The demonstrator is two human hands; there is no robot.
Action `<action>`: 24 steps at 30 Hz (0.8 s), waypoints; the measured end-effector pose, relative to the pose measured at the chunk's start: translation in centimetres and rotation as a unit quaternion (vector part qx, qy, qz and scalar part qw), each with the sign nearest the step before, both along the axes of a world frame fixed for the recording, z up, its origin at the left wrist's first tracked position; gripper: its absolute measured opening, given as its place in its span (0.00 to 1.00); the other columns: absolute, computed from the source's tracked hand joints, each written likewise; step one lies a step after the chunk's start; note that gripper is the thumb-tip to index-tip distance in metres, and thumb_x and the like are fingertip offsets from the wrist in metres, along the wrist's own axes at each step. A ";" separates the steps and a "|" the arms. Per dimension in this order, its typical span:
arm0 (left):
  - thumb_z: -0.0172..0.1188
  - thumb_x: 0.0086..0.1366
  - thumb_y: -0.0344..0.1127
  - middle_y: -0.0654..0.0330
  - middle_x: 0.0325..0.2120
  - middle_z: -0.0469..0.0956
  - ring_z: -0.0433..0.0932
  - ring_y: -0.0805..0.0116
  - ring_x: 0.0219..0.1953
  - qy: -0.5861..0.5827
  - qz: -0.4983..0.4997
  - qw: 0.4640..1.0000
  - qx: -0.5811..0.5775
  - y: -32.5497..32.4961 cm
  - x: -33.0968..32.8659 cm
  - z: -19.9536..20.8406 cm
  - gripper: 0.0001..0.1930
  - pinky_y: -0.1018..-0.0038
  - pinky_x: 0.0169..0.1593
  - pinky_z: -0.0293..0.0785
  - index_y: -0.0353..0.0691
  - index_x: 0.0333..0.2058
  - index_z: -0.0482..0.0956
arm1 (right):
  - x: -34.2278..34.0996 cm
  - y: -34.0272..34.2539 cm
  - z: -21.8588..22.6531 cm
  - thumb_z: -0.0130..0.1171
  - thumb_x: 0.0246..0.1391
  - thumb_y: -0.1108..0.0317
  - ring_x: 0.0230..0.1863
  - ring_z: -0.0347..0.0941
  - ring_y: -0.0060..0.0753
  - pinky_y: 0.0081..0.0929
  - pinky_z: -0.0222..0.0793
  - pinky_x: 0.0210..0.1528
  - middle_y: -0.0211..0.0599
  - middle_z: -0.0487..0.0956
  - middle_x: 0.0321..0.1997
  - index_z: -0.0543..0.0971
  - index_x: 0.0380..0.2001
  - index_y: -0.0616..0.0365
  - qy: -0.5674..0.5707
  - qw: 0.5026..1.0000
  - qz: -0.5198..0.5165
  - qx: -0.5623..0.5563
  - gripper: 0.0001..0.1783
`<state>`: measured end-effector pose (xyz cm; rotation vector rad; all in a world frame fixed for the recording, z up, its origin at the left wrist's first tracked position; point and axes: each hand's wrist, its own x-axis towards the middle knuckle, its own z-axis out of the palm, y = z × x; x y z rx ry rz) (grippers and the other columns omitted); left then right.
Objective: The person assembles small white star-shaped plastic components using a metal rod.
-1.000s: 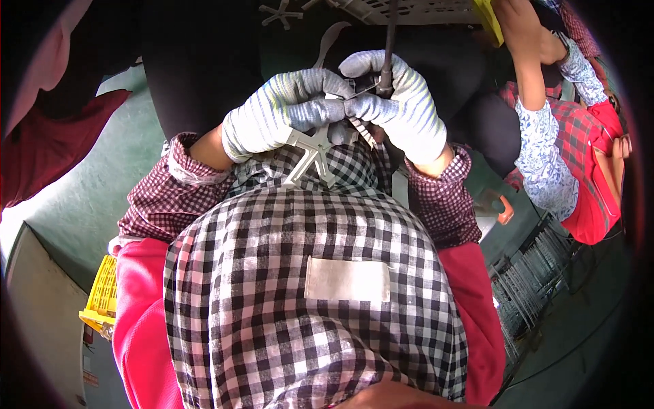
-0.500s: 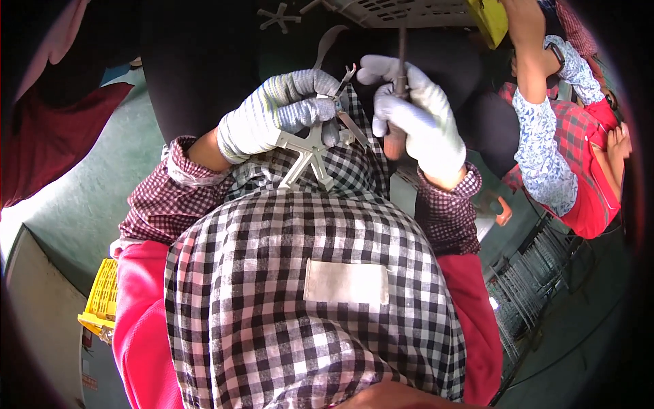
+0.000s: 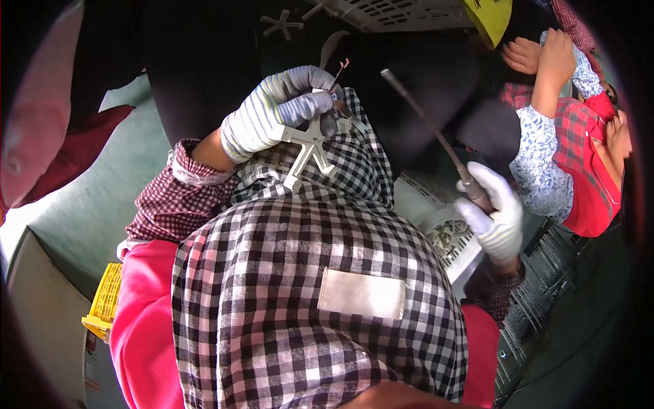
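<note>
My left hand [image 3: 276, 112], in a striped white glove, is closed on a white star-shaped plastic part [image 3: 306, 148] with several arms, held above my lap. From between its fingers a thin piece with a coppery forked tip [image 3: 342, 66] sticks up. My right hand [image 3: 501, 218], gloved too, is off to the right, wrapped round the brown handle of a long-shafted hand tool [image 3: 436, 129], whose exact kind I cannot make out. The tool's shaft slants up and to the left, apart from the white part.
A white basket [image 3: 463, 247] with small parts stands below my right hand. Beyond my knees are another star-shaped part [image 3: 281, 24] and a white slotted crate [image 3: 402, 17]. Metal rods [image 3: 535, 300] lie at the right, a yellow basket [image 3: 105, 300] at the left. A co-worker [image 3: 545, 153] sits at the right.
My right hand has moved right and toward me with the tool, away from the left hand; the shaft now tilts left. My left hand keeps its hold on the white part.
</note>
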<state>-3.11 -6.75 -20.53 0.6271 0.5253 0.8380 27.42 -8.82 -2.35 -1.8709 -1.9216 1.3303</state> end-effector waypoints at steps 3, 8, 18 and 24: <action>0.51 0.64 0.33 0.59 0.25 0.78 0.78 0.74 0.28 0.020 0.006 1.000 0.010 0.2 -0.1 -0.2 0.08 0.79 0.33 0.74 0.37 0.39 0.72 | -1.6 2.3 1.8 0.66 0.38 0.75 0.28 0.74 0.28 0.22 0.70 0.32 0.37 0.77 0.32 0.77 0.41 0.60 -0.077 0.979 0.143 0.120 0.21; 0.51 0.64 0.34 0.60 0.23 0.77 0.78 0.74 0.27 0.009 0.018 1.000 0.012 0.1 0.1 -0.2 0.09 0.80 0.32 0.74 0.36 0.39 0.72 | -2.7 4.0 2.2 0.64 0.39 0.71 0.24 0.72 0.33 0.26 0.67 0.27 0.36 0.76 0.31 0.79 0.40 0.56 -0.168 0.944 0.237 0.156 0.20; 0.51 0.64 0.33 0.57 0.27 0.78 0.78 0.72 0.30 0.026 -0.011 1.000 -0.010 0.4 -0.2 0.2 0.10 0.77 0.38 0.75 0.36 0.41 0.70 | -3.3 4.9 2.3 0.64 0.39 0.72 0.29 0.74 0.37 0.29 0.69 0.31 0.37 0.77 0.32 0.79 0.39 0.55 -0.181 0.926 0.286 0.169 0.18; 0.51 0.64 0.32 0.58 0.26 0.78 0.78 0.73 0.29 0.090 -0.027 0.996 -0.005 0.4 0.3 0.6 0.11 0.77 0.37 0.75 0.36 0.43 0.70 | -3.6 5.2 3.2 0.64 0.37 0.72 0.31 0.73 0.37 0.30 0.69 0.30 0.34 0.74 0.36 0.79 0.41 0.50 -0.226 0.893 0.324 0.216 0.21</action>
